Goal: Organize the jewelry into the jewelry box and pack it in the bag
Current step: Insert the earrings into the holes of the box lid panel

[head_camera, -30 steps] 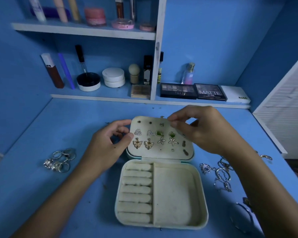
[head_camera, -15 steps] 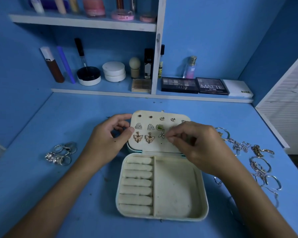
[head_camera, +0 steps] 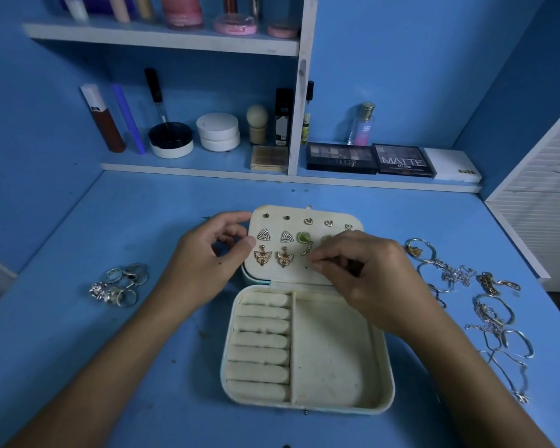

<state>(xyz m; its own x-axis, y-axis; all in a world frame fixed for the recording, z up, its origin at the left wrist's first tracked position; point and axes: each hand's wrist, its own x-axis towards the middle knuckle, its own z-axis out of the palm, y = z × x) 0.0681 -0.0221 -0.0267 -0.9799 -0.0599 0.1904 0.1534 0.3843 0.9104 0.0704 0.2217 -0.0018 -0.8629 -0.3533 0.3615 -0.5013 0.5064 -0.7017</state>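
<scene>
Right hand [head_camera: 366,279] has dropped from the lid's top row to the bottom row since a second ago, fingertips now pinched together at the panel beside the starfish earring [head_camera: 307,248]. Something small may be between them; can't tell for sure. Second starfish seen earlier is hidden under that hand. Left hand [head_camera: 204,263] hasn't moved: thumb pressed on the lid's left edge, fingers curled behind it, steadying the jewelry box [head_camera: 307,405].

Box lies open on the table [head_camera: 62,350], lid panel tilted up. Butterfly earrings [head_camera: 274,257] and triangle earrings [head_camera: 275,236] are already pinned. Ring rolls and the open compartment hold nothing.

Read: earring stage nearly done. Rings [head_camera: 120,284] at left and chains and bangles [head_camera: 485,305] at right not packed yet. No bag in view.
</scene>
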